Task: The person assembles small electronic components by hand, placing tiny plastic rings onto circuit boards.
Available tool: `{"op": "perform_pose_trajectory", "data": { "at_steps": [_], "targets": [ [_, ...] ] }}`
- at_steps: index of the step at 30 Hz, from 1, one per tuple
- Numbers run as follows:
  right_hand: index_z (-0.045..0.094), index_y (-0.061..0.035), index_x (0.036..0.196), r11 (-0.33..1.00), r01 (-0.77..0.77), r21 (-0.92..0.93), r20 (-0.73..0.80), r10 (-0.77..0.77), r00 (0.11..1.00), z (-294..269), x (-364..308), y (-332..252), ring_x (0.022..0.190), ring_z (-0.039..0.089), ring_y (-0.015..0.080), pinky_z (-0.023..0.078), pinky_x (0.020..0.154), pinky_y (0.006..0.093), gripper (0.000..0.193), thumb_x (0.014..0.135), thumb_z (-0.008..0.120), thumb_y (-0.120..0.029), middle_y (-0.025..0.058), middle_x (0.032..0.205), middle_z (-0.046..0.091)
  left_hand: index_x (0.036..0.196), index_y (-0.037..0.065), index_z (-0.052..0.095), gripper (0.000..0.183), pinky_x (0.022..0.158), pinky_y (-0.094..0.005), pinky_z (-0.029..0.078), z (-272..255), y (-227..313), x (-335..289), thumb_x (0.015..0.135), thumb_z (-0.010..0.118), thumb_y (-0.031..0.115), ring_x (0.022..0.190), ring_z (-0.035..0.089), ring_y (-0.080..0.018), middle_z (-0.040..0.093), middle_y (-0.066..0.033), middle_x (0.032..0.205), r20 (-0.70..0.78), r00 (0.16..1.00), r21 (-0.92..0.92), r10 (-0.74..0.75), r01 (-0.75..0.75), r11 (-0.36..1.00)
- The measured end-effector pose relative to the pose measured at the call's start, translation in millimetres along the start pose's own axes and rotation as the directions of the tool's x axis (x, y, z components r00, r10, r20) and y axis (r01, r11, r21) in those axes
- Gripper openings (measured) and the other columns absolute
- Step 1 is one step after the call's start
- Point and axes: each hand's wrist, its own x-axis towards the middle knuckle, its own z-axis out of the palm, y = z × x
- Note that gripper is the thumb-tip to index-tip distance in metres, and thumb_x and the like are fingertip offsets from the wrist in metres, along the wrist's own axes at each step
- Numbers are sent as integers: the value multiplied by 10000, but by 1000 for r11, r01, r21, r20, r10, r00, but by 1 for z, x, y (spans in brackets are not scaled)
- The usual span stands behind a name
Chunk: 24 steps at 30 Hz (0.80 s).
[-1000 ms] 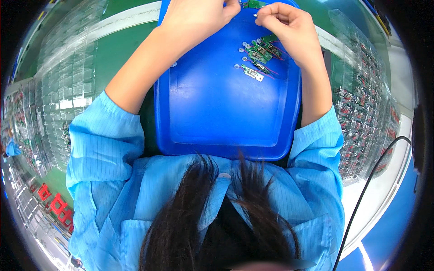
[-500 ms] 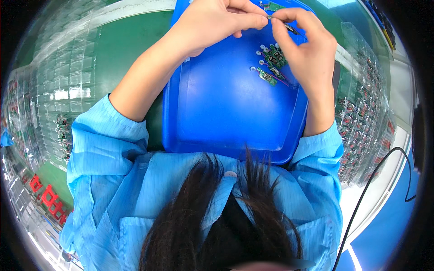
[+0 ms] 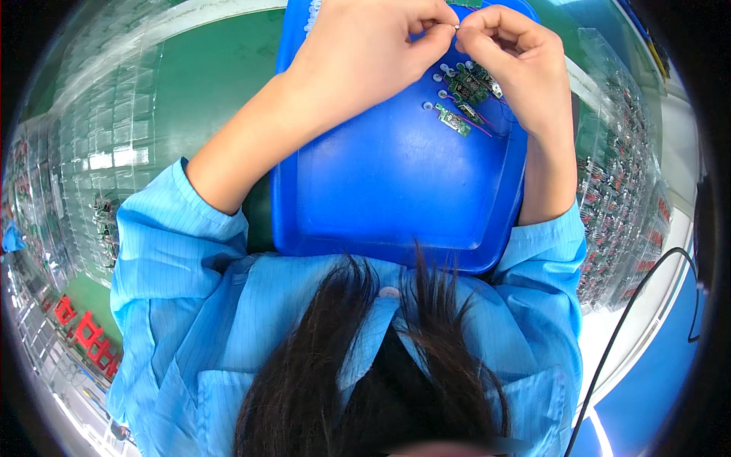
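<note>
Over the far part of a blue plastic tray (image 3: 396, 198), my left hand (image 3: 373, 57) and my right hand (image 3: 525, 72) meet at the fingertips. Both pinch a tiny whitish piece (image 3: 457, 27), too small to make out fully. Below my right hand lies a loose pile of small green circuit boards (image 3: 466, 85), with thin wires and small white round pieces attached. One board (image 3: 454, 119) lies nearest me, a white disc (image 3: 428, 107) beside it. Another green board (image 3: 464, 3) shows beyond my fingertips. My right hand partly covers the pile.
White round pieces (image 3: 313, 14) lie at the tray's far left. Clear plastic trays (image 3: 114, 145) stand to the left on the green table (image 3: 198, 91). To the right, more clear trays (image 3: 620, 221) hold many small parts. A black cable (image 3: 620, 327) hangs at the right.
My left wrist has turned and its hand has shifted slightly right, uncovering the white pieces at far left. My right fingers have curled in more. The tray has shifted slightly.
</note>
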Motion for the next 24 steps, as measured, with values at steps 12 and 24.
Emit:
{"op": "perform_pose_trajectory", "data": {
  "at_steps": [12, 24],
  "targets": [
    [722, -59, 878, 994, 42, 105, -128, -29, 991, 10, -1, -18, 854, 651, 105, 503, 791, 257, 43, 868, 757, -82, -14, 850, 698, 1164, -51, 730, 218, 782, -223, 545, -2, -19, 5, 956, 694, 1, 854, 667, -98, 757, -83, 1017, 272, 877, -595, -397, 477, 646],
    [689, 8, 834, 906, 196, -376, -253, -304, 918, 29, -12, -55, 751, 645, 164, 498, 745, 294, 62, 823, 734, -34, 80, 781, 698, 1075, 3, 770, 167, 792, -292, 545, -7, -43, 4, 927, 740, 74, 840, 696, -131, 763, -54, 966, 216, 950, -588, -227, 312, 746]
  ]
}}
